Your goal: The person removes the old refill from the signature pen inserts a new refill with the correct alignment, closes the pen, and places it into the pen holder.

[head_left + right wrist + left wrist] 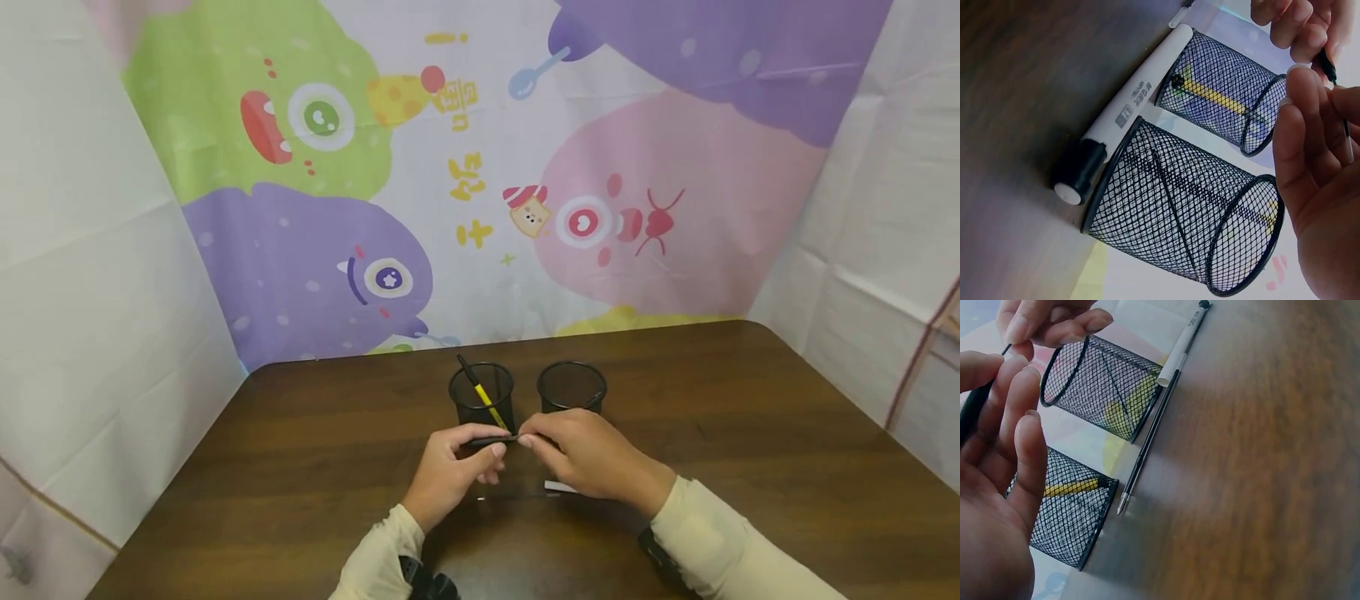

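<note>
My left hand (441,473) grips a slim black pen barrel (483,441). At the barrel's tip my right hand (600,457) pinches a thin rod (1347,140), which looks like a refill and lines up with the barrel's end in the right wrist view. Whether the rod sits inside the barrel cannot be made out. Below the hands lie a white pen barrel (1138,94) with a black end and printed letters, and a dark refill (1147,444) with a metal point. In the left wrist view the refill runs on from the white barrel's open end.
Two black mesh pen holders stand just beyond the hands. The left holder (454,408) contains a yellow and black pen (481,390); the right holder (572,364) has a thin dark stick (1175,215) leaning inside. A cartoon cloth (480,283) hangs behind the wooden table (300,467).
</note>
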A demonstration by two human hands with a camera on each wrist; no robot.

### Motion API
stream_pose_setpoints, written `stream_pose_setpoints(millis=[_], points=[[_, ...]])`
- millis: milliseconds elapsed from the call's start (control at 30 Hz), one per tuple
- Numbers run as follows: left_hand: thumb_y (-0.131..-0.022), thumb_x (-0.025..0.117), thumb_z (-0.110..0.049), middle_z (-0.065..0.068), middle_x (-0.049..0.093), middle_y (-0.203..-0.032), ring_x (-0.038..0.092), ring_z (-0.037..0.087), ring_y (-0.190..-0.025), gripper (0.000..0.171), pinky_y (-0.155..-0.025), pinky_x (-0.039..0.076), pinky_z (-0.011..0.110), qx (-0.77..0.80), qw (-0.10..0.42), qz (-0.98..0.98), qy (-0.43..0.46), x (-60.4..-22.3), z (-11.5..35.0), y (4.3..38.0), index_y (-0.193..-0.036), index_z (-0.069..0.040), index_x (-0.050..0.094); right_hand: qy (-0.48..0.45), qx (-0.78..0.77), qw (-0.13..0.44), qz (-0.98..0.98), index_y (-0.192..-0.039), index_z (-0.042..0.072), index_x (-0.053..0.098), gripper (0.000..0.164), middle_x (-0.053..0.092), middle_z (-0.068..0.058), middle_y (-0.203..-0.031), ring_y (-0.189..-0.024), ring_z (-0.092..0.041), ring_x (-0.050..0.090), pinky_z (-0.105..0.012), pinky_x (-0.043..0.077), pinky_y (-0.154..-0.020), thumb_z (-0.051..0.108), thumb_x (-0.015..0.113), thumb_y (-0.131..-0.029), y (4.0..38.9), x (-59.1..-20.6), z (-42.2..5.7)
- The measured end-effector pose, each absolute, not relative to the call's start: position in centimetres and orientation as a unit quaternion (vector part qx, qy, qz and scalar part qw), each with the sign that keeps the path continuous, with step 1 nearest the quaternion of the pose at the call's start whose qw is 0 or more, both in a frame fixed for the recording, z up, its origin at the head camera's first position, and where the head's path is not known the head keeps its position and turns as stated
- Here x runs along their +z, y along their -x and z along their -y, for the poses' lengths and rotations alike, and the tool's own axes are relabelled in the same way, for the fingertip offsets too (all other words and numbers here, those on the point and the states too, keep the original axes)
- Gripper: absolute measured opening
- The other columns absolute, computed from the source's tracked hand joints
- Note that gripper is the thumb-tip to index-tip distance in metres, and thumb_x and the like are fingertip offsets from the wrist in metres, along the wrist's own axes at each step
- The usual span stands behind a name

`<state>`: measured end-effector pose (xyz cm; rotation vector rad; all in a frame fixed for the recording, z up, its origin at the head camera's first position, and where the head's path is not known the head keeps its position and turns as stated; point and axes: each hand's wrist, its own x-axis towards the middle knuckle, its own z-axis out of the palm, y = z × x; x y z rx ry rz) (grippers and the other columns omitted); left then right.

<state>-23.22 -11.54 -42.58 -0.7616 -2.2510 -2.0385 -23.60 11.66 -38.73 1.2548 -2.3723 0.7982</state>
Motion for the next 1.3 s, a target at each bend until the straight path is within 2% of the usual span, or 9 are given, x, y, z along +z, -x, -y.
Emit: stream_pose_setpoints(millis=[267, 533, 667, 867, 1100, 1300], points=[[-0.095, 0.070, -0.010, 0.013, 0.069, -0.076, 0.067, 0.018, -0.065, 0.019, -0.060, 0.059, 0.035, -0.663, 0.010, 0.704, 0.255, -42.6, 11.6, 23.3, -0.110, 0.002, 0.070, -0.457, 0.300, 0.168, 0.820, -0.106, 0.016, 0.069, 0.013, 0.064, 0.009, -0.079, -0.067, 0.002, 0.054, -0.021, 0.050, -0.062, 0.018, 0.056, -0.104, 23.8, -38.9, -11.6], [-0.095, 0.069, -0.008, 0.014, 0.069, -0.076, 0.067, 0.018, -0.065, 0.016, -0.059, 0.059, 0.035, -0.664, 0.005, 0.701, 0.260, -43.0, 11.6, 22.7, -0.105, 0.004, 0.071, -0.448, 0.296, 0.180, 0.824, -0.103, 0.017, 0.073, 0.014, 0.067, 0.015, -0.088, -0.067, 0.002, 0.051, -0.021, 0.049, -0.064, 0.023, 0.060, -0.103, 23.3, -39.6, -11.4], [-0.096, 0.067, -0.008, 0.016, 0.069, -0.076, 0.067, 0.019, -0.064, 0.014, -0.058, 0.059, 0.038, -0.655, 0.009, 0.704, 0.274, -42.8, 11.7, 22.7, -0.104, 0.004, 0.071, -0.449, 0.293, 0.185, 0.824, -0.101, 0.016, 0.074, 0.014, 0.068, 0.012, -0.086, -0.065, 0.002, 0.050, -0.020, 0.048, -0.061, 0.022, 0.062, -0.102, 23.3, -39.6, -11.4], [-0.096, 0.069, -0.012, 0.013, 0.071, -0.078, 0.068, 0.022, -0.063, 0.016, -0.061, 0.059, 0.035, -0.646, 0.022, 0.720, 0.254, -42.2, 11.9, 22.9, -0.104, 0.001, 0.072, -0.452, 0.271, 0.188, 0.829, -0.100, 0.017, 0.074, 0.015, 0.070, 0.010, -0.088, -0.066, 0.002, 0.051, -0.021, 0.049, -0.062, 0.024, 0.061, -0.102, 23.9, -38.8, -11.0], [-0.096, 0.068, -0.012, 0.015, 0.071, -0.078, 0.068, 0.021, -0.063, 0.018, -0.061, 0.059, 0.033, -0.641, 0.014, 0.727, 0.245, -42.4, 12.2, 22.6, -0.102, 0.005, 0.072, -0.458, 0.249, 0.189, 0.832, -0.096, 0.020, 0.074, 0.015, 0.066, 0.016, -0.085, -0.065, 0.004, 0.050, -0.018, 0.048, -0.061, 0.027, 0.061, -0.102, 23.9, -38.9, -10.7], [-0.096, 0.068, -0.010, 0.017, 0.070, -0.078, 0.068, 0.020, -0.064, 0.014, -0.061, 0.059, 0.034, -0.650, 0.006, 0.712, 0.264, -42.3, 11.4, 23.1, -0.100, 0.003, 0.072, -0.440, 0.244, 0.189, 0.843, -0.099, 0.020, 0.075, 0.019, 0.066, 0.017, -0.087, -0.069, 0.005, 0.054, -0.021, 0.050, -0.064, 0.031, 0.060, -0.103, 23.6, -38.8, -11.3]])
